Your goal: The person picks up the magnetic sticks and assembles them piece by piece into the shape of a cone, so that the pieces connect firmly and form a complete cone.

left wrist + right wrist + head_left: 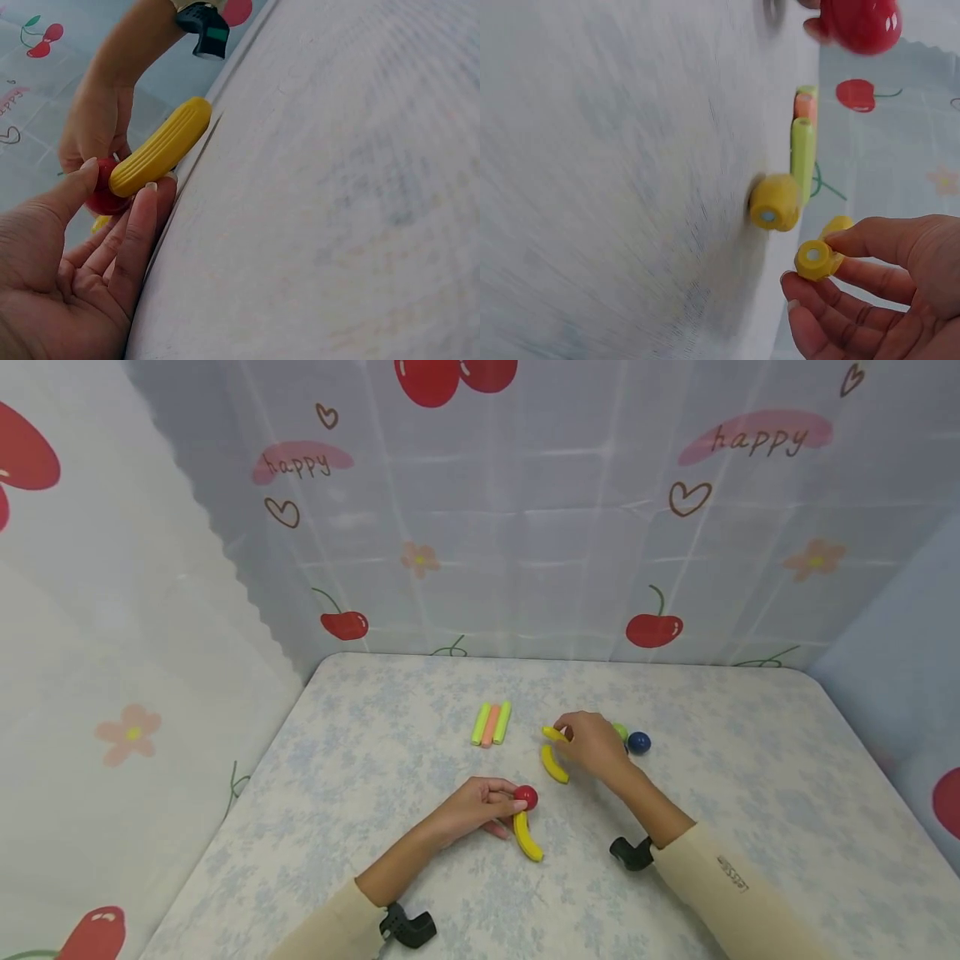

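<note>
My left hand (474,806) pinches a glossy red ball (528,797) between thumb and fingers, low over the table. A curved yellow magnetic rod (528,841) meets the ball and points toward the table's near side; in the left wrist view this ridged yellow rod (161,148) sits against the ball (105,196). Farther right, my right hand (592,745) holds a second curved yellow rod (553,733) by thumb and fingertips. Its round end (814,259) shows a silvery disc in the right wrist view. A third curved yellow rod (553,765) lies on the table just below that hand.
Two light green straight rods (502,723) and an orange one (491,727) lie side by side at mid-table. Beyond my right hand are a dark blue ball (639,742) and a partly hidden green ball (620,732). A printed curtain (495,527) hangs behind the patterned table (390,710).
</note>
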`<state>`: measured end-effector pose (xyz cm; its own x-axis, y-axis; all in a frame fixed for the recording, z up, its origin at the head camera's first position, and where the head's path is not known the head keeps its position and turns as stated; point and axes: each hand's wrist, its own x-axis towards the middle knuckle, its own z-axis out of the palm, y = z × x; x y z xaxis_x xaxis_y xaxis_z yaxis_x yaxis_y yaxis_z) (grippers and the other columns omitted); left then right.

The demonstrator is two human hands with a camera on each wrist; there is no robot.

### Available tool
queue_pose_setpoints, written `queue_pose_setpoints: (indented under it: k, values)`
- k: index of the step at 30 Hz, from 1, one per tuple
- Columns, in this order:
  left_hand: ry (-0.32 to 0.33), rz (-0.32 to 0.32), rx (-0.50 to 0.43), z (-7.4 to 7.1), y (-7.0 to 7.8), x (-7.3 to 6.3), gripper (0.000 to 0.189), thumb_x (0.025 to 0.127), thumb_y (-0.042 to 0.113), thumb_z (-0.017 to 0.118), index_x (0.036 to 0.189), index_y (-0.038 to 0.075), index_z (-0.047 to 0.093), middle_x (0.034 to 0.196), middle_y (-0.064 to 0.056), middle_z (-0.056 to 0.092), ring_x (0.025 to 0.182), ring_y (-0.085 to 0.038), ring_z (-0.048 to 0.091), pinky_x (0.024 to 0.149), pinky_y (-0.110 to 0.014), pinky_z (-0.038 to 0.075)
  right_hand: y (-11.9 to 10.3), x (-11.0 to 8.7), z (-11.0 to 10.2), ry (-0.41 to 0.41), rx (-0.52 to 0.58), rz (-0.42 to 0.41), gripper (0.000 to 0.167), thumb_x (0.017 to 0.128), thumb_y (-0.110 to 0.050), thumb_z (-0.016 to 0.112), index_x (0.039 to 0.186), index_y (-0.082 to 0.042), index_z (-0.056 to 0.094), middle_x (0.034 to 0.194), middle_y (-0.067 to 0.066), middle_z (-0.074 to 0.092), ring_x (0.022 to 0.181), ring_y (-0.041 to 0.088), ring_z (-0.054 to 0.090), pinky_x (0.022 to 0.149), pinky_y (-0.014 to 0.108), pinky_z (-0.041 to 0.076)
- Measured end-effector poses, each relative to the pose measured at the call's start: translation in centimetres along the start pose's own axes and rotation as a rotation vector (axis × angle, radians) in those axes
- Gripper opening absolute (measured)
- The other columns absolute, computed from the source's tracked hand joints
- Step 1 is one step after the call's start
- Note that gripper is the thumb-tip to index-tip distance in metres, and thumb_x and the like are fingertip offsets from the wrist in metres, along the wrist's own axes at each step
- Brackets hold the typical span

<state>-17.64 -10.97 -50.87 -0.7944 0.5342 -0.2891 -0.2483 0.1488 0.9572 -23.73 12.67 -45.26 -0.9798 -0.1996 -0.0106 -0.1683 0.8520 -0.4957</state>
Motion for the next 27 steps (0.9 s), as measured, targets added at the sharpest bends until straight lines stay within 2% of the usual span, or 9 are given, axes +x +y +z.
queue_pose_setpoints:
  k: [6,12,21,27]
  values:
    - [-0.012,0.021,-0.018,0.0,-0.1,0.1,0.032,0.098,0.02,0.071,0.123,0.001,0.066,0.099,-0.011,0.076,0.083,-0.017,0.07,0.069,-0.033,0.061,0.0,-3.0,0.0,0.005,0.047,-0.069,0.026,0.089,-0.014,0.079,0.113,-0.005,0.076,0.09,0.004,0.068,0.072,0.016,0.057,0.058,0.028,0.05]
    - [-0.007,0.006,-0.036,-0.1,-0.2,0.1,0.033,0.097,0.019,0.071,0.124,0.0,0.066,0.103,-0.012,0.076,0.083,-0.019,0.071,0.071,-0.034,0.061,-0.3,-5.2,-0.1,0.019,0.048,-0.148,0.023,0.087,-0.011,0.081,0.109,-0.008,0.077,0.094,0.0,0.072,0.072,0.012,0.059,0.061,0.027,0.05]
    - [-0.02,0.02,-0.031,-0.2,-0.3,0.1,0.034,0.098,0.021,0.071,0.125,0.001,0.066,0.103,-0.012,0.076,0.084,-0.018,0.071,0.071,-0.035,0.061,-0.4,-6.0,0.5,0.01,0.053,-0.196,0.021,0.085,-0.009,0.083,0.105,-0.013,0.079,0.087,-0.004,0.07,0.068,0.008,0.054,0.059,0.025,0.047]
    - [-0.018,0.017,-0.028,-0.2,-0.2,0.0,0.034,0.098,0.022,0.071,0.124,0.002,0.067,0.101,-0.011,0.076,0.083,-0.018,0.071,0.071,-0.034,0.061,-0.2,-6.2,1.0,0.035,0.055,-0.251,0.023,0.084,-0.008,0.083,0.106,-0.011,0.079,0.091,-0.003,0.072,0.068,0.008,0.055,0.059,0.023,0.047]
